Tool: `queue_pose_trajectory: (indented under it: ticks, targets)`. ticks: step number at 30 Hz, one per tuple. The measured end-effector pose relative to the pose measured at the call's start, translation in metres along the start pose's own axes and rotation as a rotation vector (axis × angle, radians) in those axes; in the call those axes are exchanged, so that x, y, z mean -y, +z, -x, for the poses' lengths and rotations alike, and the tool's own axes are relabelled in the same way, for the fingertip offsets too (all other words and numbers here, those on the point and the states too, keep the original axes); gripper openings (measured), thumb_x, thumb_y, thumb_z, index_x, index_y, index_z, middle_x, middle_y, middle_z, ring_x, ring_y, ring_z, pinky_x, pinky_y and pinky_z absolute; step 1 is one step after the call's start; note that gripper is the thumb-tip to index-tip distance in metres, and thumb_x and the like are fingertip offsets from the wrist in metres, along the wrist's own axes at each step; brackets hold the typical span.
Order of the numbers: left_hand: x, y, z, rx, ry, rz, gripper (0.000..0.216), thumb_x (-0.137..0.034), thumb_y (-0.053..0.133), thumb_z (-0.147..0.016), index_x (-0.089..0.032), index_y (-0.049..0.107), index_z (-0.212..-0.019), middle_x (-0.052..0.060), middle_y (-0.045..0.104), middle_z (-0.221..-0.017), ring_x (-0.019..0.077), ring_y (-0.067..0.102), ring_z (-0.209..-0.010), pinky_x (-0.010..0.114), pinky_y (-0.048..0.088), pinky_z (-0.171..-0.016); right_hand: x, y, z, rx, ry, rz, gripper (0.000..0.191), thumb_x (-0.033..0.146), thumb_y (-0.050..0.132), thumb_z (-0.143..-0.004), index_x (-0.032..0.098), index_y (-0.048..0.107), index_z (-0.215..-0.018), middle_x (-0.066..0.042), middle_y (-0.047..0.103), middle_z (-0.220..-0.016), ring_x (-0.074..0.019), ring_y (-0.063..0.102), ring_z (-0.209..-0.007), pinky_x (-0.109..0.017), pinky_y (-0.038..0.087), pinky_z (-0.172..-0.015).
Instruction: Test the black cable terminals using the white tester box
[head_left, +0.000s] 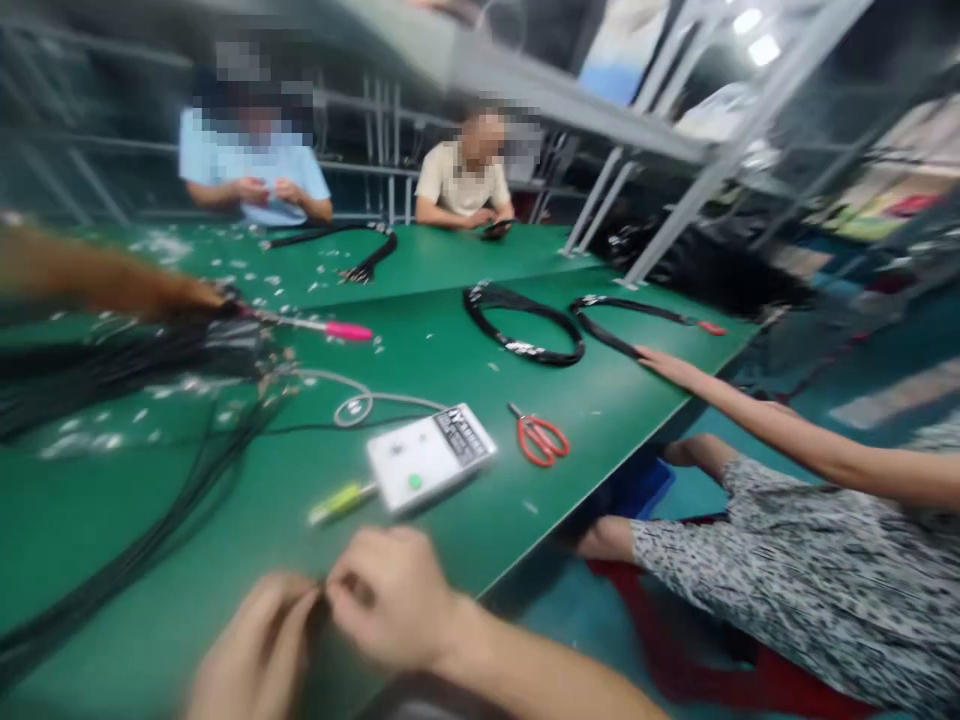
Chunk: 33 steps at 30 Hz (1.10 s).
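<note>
My left hand and my right hand meet low in the view, above the green table. Both are closed with fingertips pinched together, and a small dark thing shows between them, too blurred to name. Just beyond them lie a white box with a green button and a yellow-green plug at its near side. Red-handled scissors rest to the right of the box. Along the left, a bundle of black cables curves over the table.
A pink-handled tool lies by a dark block at the left. Coiled black cables sit farther back. A co-worker's arm reaches onto the table from the right. Two people sit across; metal posts rise behind.
</note>
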<state>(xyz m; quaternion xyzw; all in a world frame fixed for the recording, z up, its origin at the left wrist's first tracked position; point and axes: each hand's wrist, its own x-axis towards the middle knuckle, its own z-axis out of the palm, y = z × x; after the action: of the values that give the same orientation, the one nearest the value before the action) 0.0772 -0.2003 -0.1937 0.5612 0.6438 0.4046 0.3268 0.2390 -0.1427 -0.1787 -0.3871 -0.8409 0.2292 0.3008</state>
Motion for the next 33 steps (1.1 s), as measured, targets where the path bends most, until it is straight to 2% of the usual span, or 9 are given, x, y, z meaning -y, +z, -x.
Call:
queue_pose_trajectory:
  ticks: [3,7,13,19,22,26,33]
  targets:
    - [-0.006,0.002,0.001,0.008,0.069,-0.038,0.022,-0.035,0.053,-0.093,-0.021,0.065,-0.081,0.003,0.067,-0.076,0.0183,0.063,-0.070,0.027,0.050,-0.068,-0.001,-0.014,-0.005,0.020,-0.042,-0.001,0.012,0.020,0.054,-0.087,0.020,0.063,-0.079,0.000,0.067,-0.074,-0.0132,0.059,-0.066,-0.027,0.039,-0.063]
    - [-0.016,0.002,-0.004,0.036,0.013,-0.012,0.022,-0.026,0.047,-0.097,-0.019,0.062,-0.082,0.001,0.062,-0.073,0.0160,0.059,-0.069,0.025,0.046,-0.067,-0.004,-0.022,-0.006,0.072,-0.046,-0.020,0.016,0.019,0.051,-0.095,0.020,0.063,-0.086,-0.001,0.067,-0.080,-0.0142,0.060,-0.070,-0.028,0.040,-0.066]
    - [-0.027,-0.006,-0.016,0.065,0.017,0.006,0.023,-0.023,0.045,-0.099,-0.018,0.059,-0.082,0.001,0.059,-0.073,0.0150,0.055,-0.068,0.025,0.043,-0.065,0.004,-0.035,-0.013,0.041,-0.158,0.266,0.016,0.024,0.051,-0.098,0.018,0.065,-0.103,-0.006,0.071,-0.093,-0.0196,0.061,-0.079,-0.033,0.037,-0.071]
    - [-0.016,-0.017,-0.024,0.203,0.260,-0.214,0.026,-0.015,0.039,-0.098,-0.019,0.060,-0.083,0.003,0.058,-0.077,0.0166,0.054,-0.071,0.026,0.044,-0.068,0.002,-0.030,-0.031,0.105,-0.354,0.382,0.032,0.021,0.046,-0.101,0.020,0.066,-0.076,0.000,0.065,-0.066,-0.0161,0.055,-0.061,-0.033,0.029,-0.063]
    - [-0.010,-0.025,-0.032,0.198,0.314,-0.273,0.025,-0.015,0.040,-0.098,-0.019,0.061,-0.085,0.004,0.058,-0.077,0.0170,0.054,-0.072,0.026,0.043,-0.068,-0.009,-0.038,-0.041,0.070,-0.377,0.410,0.025,0.021,0.049,-0.100,0.019,0.068,-0.084,-0.001,0.072,-0.079,-0.0168,0.060,-0.073,-0.033,0.030,-0.067]
    - [-0.012,-0.032,-0.044,0.107,0.232,-0.178,0.022,-0.020,0.042,-0.099,-0.020,0.059,-0.085,0.003,0.062,-0.080,0.0160,0.057,-0.075,0.026,0.044,-0.072,-0.020,-0.045,-0.053,0.047,-0.354,0.528,0.012,0.020,0.057,-0.096,0.018,0.068,-0.101,-0.003,0.074,-0.101,-0.0191,0.062,-0.095,-0.034,0.033,-0.078]
    - [-0.014,-0.030,-0.057,0.071,0.084,-0.133,0.020,-0.023,0.047,-0.097,-0.020,0.059,-0.082,0.000,0.060,-0.074,0.0147,0.056,-0.069,0.023,0.040,-0.063,-0.021,-0.035,-0.063,0.155,-0.296,0.656,0.020,0.024,0.068,-0.088,0.018,0.066,-0.107,-0.007,0.071,-0.108,-0.0241,0.058,-0.105,-0.038,0.032,-0.086]
